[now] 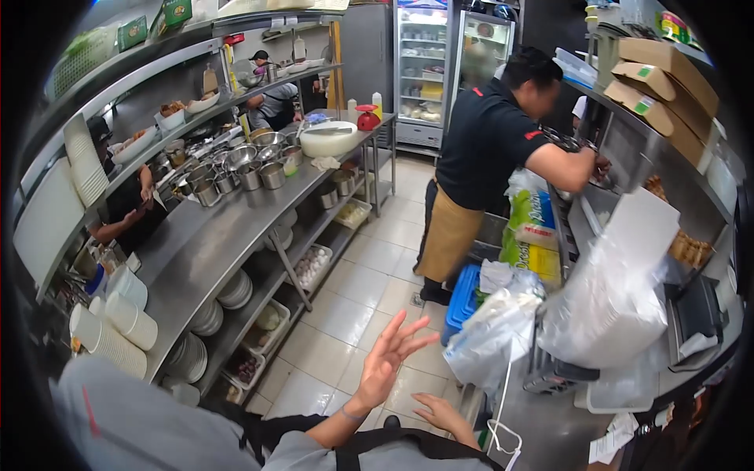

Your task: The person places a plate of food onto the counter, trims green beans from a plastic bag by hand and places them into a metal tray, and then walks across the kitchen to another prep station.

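My left hand (385, 359) is raised over the tiled floor, fingers spread and holding nothing. A thin band circles its wrist. Lower and to the right, my right hand (441, 414) is also empty, its fingers stretched out and apart. It is near the edge of the right-hand steel counter (526, 428). A white cord (503, 408) hangs just to the right of that hand. The closest bulky thing ahead of it is a white plastic bag (496, 326).
A person in a black shirt (491, 141) and tan apron works at the right counter. Metal pots (250, 174) crowd the left steel table (196, 251); stacked plates (187, 357) sit beneath. A blue crate (462, 304) stands on the floor. More people are behind the left shelves.
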Available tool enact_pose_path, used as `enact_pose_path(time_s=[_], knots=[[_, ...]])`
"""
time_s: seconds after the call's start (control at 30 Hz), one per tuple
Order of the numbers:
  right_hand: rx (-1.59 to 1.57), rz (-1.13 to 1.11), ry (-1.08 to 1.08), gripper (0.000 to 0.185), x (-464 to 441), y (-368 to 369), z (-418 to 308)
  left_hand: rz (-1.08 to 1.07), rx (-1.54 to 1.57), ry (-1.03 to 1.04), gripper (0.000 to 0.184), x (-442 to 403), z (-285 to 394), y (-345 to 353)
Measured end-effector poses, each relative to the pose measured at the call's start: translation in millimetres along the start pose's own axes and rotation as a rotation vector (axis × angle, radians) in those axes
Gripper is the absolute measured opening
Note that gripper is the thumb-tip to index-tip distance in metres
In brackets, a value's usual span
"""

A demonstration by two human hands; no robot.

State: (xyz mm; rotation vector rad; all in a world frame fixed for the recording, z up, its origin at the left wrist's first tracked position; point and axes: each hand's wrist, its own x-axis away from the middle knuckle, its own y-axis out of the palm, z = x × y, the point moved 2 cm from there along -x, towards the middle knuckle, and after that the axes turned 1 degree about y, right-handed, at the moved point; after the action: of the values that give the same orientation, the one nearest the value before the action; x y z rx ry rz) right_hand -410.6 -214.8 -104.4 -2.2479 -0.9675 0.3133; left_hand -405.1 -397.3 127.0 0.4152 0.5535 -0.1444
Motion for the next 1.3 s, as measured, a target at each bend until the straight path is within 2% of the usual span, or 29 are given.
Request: enact_pose_path(time_s=[0.07, 0.13, 0.27, 0.3, 0.33, 0.4, 0.43, 0.5, 0.53, 0.6, 0.67, 0.73, 0.77, 0.83, 0.87, 0.97, 1.1, 1.23, 1.3], knots=[[0.321, -0.109, 0.208, 0.054, -16.5, -21.3, 20.0, 0.027, -0.002, -0.028, 0.085, -1.1, -5.0, -25.8], [0.357, -0.227, 0.36, 0.059, -34.0, -40.0, 44.4, 0.073, -0.085, -0.101, 0.081, -2.3, -7.3, -49.1], [0.299, -0.236, 0.425, 0.06, -86.7, -84.2, 66.8, 0.164, -0.178, -0.133, 0.081, -23.5, -16.6, -96.3], [0.306, -0.276, 0.479, 0.062, -104.4, -94.3, 73.7, 0.215, -0.207, -0.105, 0.072, -33.7, -17.8, -105.8], [0.303, -0.276, 0.472, 0.062, -123.4, -103.2, 83.5, 0.216, -0.215, -0.104, 0.072, -45.1, -21.4, -118.1], [0.318, -0.219, 0.438, 0.062, -162.5, -123.7, 98.1, 0.342, -0.243, -0.098, 0.05, -67.9, -30.7, -144.3], [0.345, -0.186, 0.427, 0.061, -183.4, -136.0, 101.7, 0.349, -0.246, -0.099, 0.05, -79.0, -37.5, -160.5], [0.341, -0.165, 0.388, 0.061, -227.1, -164.4, 97.5, 0.469, -0.262, -0.142, 0.027, -99.1, -51.6, -196.1], [0.342, -0.131, 0.35, 0.061, -252.5, -184.9, 89.1, 0.596, -0.233, -0.166, 0.019, -117.8, -52.9, -206.4], [0.386, -0.16, 0.374, 0.06, -309.2, -216.3, 73.0, 0.686, -0.051, -0.124, 0.018, -151.1, -58.6, -236.7], [0.406, -0.146, 0.255, 0.058, -368.3, -238.6, 63.0, 0.719, 0.025, -0.107, 0.016, -180.3, -61.0, -264.8], [0.48, -0.123, 0.085, 0.055, -440.1, -246.9, 53.9, 0.626, 0.52, -0.043, 0.015, -207.3, -62.2, -296.7], [0.528, -0.13, 0.022, 0.055, -476.4, -246.1, 46.4, 0.695, 0.633, -0.075, 0.015, -213.7, -67.3, -315.3], [0.578, -0.22, -0.139, 0.055, -544.5, -245.7, 4.8, 0.75, 0.686, -0.031, 0.015, -224.0, -69.3, -343.4], [0.543, -0.246, -0.287, 0.055, -576.3, -241.6, -15.2, 0.8, 0.746, 0.009, 0.015, -227.9, -71.7, -358.2], [0.521, -0.308, -0.635, 0.059, -652.5, -221.5, -72.4, 0.919, 0.712, 0.06, 0.014, -227.3, -85.1, -408.8], [0.525, -0.446, -0.822, 0.061, -728.8, -203.4, -134.4, 1.102, 0.732, 0.094, 0.02, -219.6, -114.5, -492.7], [0.417, -0.573, -1.053, 0.057, -809.1, -212.1, -177.9, 1.126, 0.758, 0.091, 0.015, -264.8, -110.1, -567.2], [0.429, -0.489, -1.154, 0.057, -851.5, -229.1, -199.4, 1.113, 0.716, 0.094, 0.015, -298.7, -102.8, -610.3]])
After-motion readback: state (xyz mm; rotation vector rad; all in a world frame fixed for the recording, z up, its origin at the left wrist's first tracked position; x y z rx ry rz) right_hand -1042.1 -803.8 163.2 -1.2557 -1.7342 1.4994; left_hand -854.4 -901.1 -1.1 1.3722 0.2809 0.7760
